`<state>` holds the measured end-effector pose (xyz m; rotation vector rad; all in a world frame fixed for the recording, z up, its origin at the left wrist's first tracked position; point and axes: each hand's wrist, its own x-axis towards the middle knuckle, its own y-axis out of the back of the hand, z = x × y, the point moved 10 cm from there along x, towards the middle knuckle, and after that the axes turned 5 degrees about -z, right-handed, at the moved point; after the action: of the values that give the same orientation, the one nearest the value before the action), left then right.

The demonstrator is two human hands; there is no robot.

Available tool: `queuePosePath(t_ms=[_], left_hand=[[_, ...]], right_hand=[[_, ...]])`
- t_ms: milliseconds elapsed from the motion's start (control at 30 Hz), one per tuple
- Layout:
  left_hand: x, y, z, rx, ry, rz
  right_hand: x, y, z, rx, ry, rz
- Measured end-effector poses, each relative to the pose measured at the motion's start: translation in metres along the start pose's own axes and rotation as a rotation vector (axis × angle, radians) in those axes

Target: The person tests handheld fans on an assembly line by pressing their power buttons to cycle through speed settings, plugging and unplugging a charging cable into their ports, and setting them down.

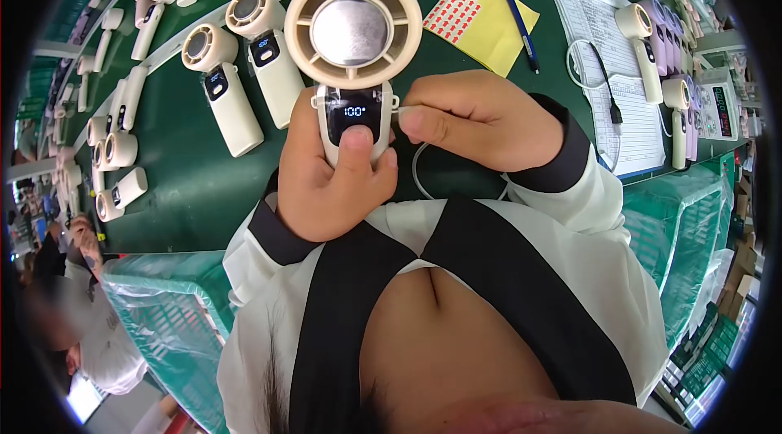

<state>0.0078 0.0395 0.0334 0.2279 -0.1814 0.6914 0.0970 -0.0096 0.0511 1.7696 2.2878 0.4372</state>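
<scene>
My left hand (322,181) is wrapped round the handle of a cream handheld fan (300,30), its thumb on the dark display, which reads 100. The fan stands upright in front of me with its round head at the top. At the right side of the handle, my right hand (493,120) pinches the end of a white charging cable (417,167) against the fan. The plug itself is hidden by the fingers. Two more cream handheld fans, a nearer one (234,112) and a farther one (271,83), lie to the left with lit displays.
A green table (187,198) spreads before me. Beyond my hands lie a yellow sticker sheet (509,30) and a blue pen (521,26). On the right are a clipboard of papers (639,124), a black-ended cable (615,112), more fans and a digital meter (718,104). A person sits at far left.
</scene>
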Motion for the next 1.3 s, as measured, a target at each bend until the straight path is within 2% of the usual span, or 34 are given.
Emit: queuePosePath(t_ms=[200,367,533,667,700,833,900,933,1000,1067,1100,1167,1200,1300], left_hand=[[0.002,0.0,-0.009,0.071,0.075,0.057],[0.003,-0.003,-0.008,0.095,0.07,0.018],[0.006,-0.002,-0.006,0.051,0.16,-0.031],[0.004,-0.016,-0.017,-0.356,0.324,-0.102],[0.007,-0.019,-0.014,-0.349,0.31,-0.105],[0.032,-0.015,0.006,-0.613,0.107,0.138],[0.077,-0.031,0.016,-0.597,0.125,-0.023],[0.105,-0.036,0.017,-0.462,0.078,-0.019],[0.158,-0.068,0.018,-0.396,0.151,-0.126],[0.201,-0.082,-0.003,-0.312,0.127,-0.105],[0.234,-0.098,-0.015,-0.218,0.127,-0.089],[0.28,-0.117,-0.036,-0.06,0.127,-0.062],[0.299,-0.121,-0.044,0.017,0.12,-0.048],[0.348,-0.129,-0.077,0.25,0.14,0.009]], right_hand=[[0.002,-0.001,0.009,-0.019,-0.007,0.085],[0.003,-0.001,0.018,-0.049,-0.074,0.067],[0.001,0.008,0.011,-0.13,-0.048,0.169],[-0.004,0.008,0.021,0.04,-0.139,0.169],[-0.004,0.01,0.021,0.03,-0.128,0.175],[-0.01,0.031,0.042,-0.111,-0.14,0.325],[-0.007,0.016,0.037,-0.358,-0.115,0.246],[-0.005,0.01,0.04,-0.377,-0.103,0.25],[0.002,-0.015,0.023,-0.651,0.219,0.206],[0.009,-0.05,0.028,-0.918,0.381,0.013],[0.008,-0.051,0.029,-0.937,0.394,0.025],[0.007,-0.047,0.038,-0.653,0.282,-0.058],[0.008,-0.046,0.043,-0.682,0.281,-0.048],[0.014,-0.043,0.069,-0.216,0.427,0.097]])
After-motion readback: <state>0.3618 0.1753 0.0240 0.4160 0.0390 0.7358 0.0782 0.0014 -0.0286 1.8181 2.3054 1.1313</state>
